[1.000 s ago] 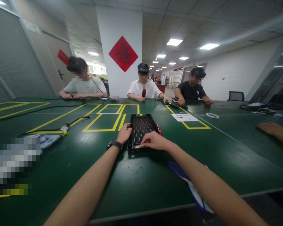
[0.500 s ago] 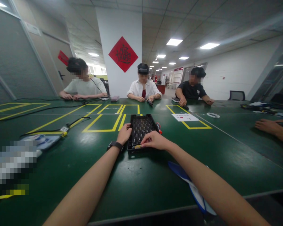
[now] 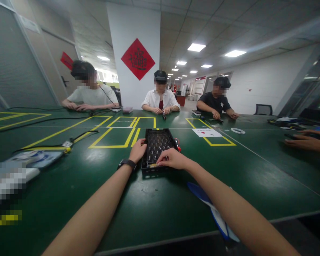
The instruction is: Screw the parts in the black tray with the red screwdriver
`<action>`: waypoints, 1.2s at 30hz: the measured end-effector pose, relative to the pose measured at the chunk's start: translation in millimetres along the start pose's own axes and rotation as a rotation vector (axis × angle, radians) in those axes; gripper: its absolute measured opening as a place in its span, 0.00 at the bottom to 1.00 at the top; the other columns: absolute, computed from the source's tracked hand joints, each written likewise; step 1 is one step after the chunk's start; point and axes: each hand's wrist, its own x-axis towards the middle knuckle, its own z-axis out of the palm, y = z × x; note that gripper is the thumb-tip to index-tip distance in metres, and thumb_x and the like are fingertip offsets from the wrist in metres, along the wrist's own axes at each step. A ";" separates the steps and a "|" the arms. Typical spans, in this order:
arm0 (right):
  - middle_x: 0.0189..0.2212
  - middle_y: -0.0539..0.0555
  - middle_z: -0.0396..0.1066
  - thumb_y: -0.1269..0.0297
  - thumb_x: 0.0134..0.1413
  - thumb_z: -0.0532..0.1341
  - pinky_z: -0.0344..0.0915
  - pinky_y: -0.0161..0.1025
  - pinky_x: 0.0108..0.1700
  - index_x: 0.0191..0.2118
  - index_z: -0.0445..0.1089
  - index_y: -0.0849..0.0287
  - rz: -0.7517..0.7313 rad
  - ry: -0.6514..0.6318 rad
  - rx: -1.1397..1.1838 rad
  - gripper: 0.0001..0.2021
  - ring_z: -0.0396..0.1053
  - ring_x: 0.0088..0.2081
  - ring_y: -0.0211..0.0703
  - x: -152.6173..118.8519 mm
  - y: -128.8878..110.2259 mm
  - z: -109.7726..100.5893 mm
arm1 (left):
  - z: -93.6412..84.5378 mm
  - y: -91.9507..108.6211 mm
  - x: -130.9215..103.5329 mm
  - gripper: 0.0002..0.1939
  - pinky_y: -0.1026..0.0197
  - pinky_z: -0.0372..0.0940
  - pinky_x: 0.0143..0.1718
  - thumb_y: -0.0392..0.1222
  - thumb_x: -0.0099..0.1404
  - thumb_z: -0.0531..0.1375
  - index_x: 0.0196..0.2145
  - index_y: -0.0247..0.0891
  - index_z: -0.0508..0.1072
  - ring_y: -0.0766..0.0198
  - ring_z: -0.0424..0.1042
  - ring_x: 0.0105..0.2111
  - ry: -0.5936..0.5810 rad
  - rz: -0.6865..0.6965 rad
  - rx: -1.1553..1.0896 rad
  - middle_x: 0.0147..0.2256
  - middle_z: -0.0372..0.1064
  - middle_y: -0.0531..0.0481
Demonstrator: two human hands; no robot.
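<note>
Black tray [image 3: 160,146] on the green table [image 3: 152,209], set back from the table's near edge, well clear of its corners. Left hand [image 3: 138,151] — fingers gripping the tray's left wall. Right hand [image 3: 172,159] at the tray's near edge — fingertips bunched at one end of a small yellow strip [image 3: 152,165]; cannot tell whether they grip it. Blue-and-white insole [image 3: 197,192] beside the right forearm, towards the table's near edge.

My right fingers [image 3: 163,156] hide part of the yellow bit [image 3: 152,165]; forearms [image 3: 97,204] cut off below; paper [image 3: 206,133] text too small.
</note>
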 end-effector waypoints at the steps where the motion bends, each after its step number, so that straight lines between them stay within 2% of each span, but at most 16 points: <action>1: 0.29 0.53 0.73 0.62 0.47 0.61 0.60 0.32 0.33 0.35 0.75 0.61 0.001 -0.003 -0.004 0.10 0.67 0.30 0.36 -0.1 0.0 0.1 | -0.2 0.4 -0.3 0.21 0.59 0.61 0.47 0.36 0.55 0.51 0.48 0.33 0.65 0.60 0.67 0.45 -0.001 -0.002 0.001 0.45 0.67 0.42; 8: 0.28 0.52 0.73 0.60 0.47 0.61 0.59 0.31 0.30 0.34 0.75 0.60 0.009 -0.003 -0.012 0.11 0.66 0.28 0.35 -0.5 2.5 1.4 | -1.2 1.8 -1.8 0.21 0.59 0.62 0.46 0.36 0.55 0.50 0.48 0.33 0.65 0.60 0.68 0.44 -0.015 0.001 -0.015 0.45 0.67 0.42; 21: 0.29 0.54 0.73 0.60 0.48 0.61 0.61 0.32 0.34 0.34 0.75 0.62 -0.007 0.014 -0.009 0.11 0.68 0.31 0.37 0.0 -1.4 0.8 | -2.6 5.5 -3.3 0.21 0.58 0.61 0.47 0.35 0.55 0.50 0.48 0.33 0.65 0.60 0.67 0.45 -0.013 0.000 -0.041 0.46 0.67 0.42; 36: 0.28 0.53 0.72 0.60 0.48 0.60 0.57 0.31 0.30 0.34 0.74 0.62 0.008 -0.004 -0.073 0.11 0.65 0.28 0.34 -0.2 -1.0 0.9 | -4.3 3.9 -8.5 0.22 0.57 0.60 0.49 0.34 0.54 0.51 0.48 0.31 0.65 0.59 0.66 0.46 -0.013 0.035 -0.068 0.47 0.66 0.40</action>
